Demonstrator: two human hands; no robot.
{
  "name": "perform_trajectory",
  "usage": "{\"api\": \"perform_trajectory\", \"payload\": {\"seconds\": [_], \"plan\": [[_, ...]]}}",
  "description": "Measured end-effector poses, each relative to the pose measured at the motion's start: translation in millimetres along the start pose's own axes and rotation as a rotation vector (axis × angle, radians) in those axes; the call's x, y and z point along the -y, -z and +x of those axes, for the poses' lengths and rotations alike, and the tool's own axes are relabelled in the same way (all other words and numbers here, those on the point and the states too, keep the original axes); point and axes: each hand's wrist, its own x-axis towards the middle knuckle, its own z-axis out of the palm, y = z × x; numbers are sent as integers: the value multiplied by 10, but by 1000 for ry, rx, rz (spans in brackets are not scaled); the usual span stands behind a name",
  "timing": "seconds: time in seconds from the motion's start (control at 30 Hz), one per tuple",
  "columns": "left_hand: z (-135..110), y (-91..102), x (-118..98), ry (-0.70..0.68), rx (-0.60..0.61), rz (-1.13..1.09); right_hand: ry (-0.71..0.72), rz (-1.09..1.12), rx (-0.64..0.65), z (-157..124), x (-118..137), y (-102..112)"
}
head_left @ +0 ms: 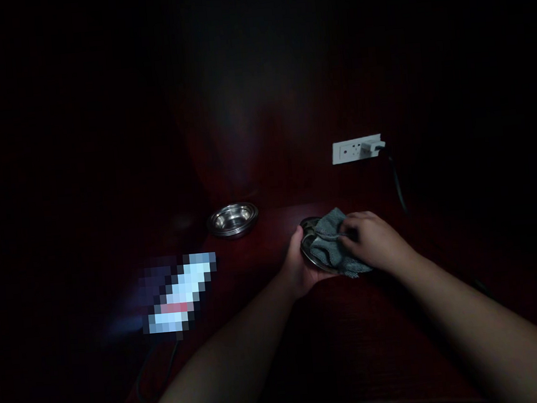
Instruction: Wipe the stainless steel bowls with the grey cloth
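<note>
My left hand grips a shiny metal bowl by its left and lower rim, thumb on the near side. The bowl is tilted, and much of its inside is hidden. A grey-green cloth lies over the bowl's right part and hangs past its edge. Pinched in the fingers of my right hand is a fold of that cloth, pressed at the bowl. To the left, a stack of similar metal bowls stands upright on the dark red table.
A pixelated bright screen lies at the left, with a cable below it. On the back panel sits a white socket with a plug and a dark cord hanging down. The surroundings are very dark.
</note>
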Motion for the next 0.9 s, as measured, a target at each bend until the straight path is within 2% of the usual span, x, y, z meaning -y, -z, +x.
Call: {"api": "perform_trajectory", "payload": {"seconds": [0.27,0.33,0.43,0.57,0.63,0.77,0.83,0.9], "plan": [[-30,-22,-19,-18,38,-4,-94,243,-287,45,-64,59],[-32,-32,-23,-13,47,-10,-163,363,-278,55,-67,80],[-35,-40,-26,0,31,-3,-296,562,-188,68,-91,63],[-34,-29,-22,9,14,8,-380,666,-181,83,-123,15],[-29,-20,-17,7,31,5,-344,659,-249,85,-117,20],[-24,-22,-13,13,61,2,-150,618,-389,55,-61,103],[-27,-35,-17,19,65,-3,-31,590,-361,22,-23,163],[-32,-48,-23,17,58,-3,103,559,-265,-13,15,220]]}}
